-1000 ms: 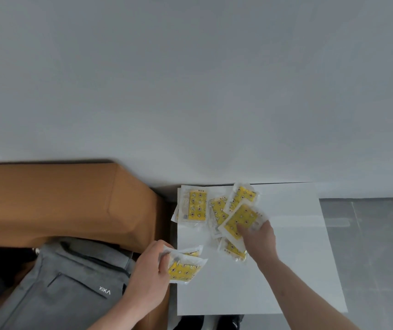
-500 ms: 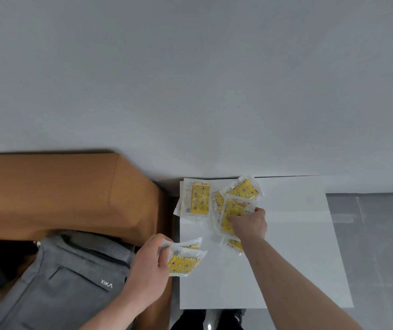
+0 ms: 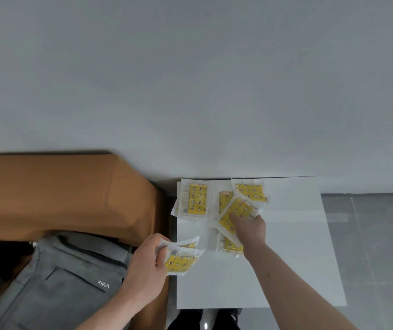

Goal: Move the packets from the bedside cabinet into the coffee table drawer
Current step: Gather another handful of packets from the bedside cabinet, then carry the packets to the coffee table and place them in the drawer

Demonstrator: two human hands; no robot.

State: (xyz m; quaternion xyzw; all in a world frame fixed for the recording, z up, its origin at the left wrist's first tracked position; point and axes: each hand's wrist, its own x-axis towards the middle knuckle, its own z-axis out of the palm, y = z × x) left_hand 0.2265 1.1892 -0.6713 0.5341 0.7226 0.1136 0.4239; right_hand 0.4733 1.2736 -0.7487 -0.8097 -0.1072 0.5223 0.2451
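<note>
Packets (image 3: 236, 210), yellow-printed in clear wrappers, lie scattered and overlapping on the far half of the white surface (image 3: 286, 270) of the bedside cabinet, close to the wall (image 3: 190, 79). One packet (image 3: 194, 198) lies flat at the surface's far left corner, slightly over the edge. Another (image 3: 251, 191) sits tilted near the wall, just right of it. A third (image 3: 229, 245) lies nearer the person, partly under the right forearm.

The right hand (image 3: 250, 228) reaches over the cluster, fingers curled onto a tilted packet (image 3: 234, 214) in the middle of the pile, pinching it at its near edge. The left hand (image 3: 146, 265) hovers at the surface's left edge, gripping a small bundle of packets (image 3: 182, 257) between thumb and fingers; the bundle juts out over the surface.

The near half of the surface is bare white and faintly reflective. Left of the surface stands a tan padded headboard (image 3: 59, 194) against the pale grey wall. In front of the headboard lies a grey bag (image 3: 66, 277) with a small white logo. Right of the surface is grey tiled floor (image 3: 376, 246). Dark shoes (image 3: 190, 321) show just below the surface's near edge.
</note>
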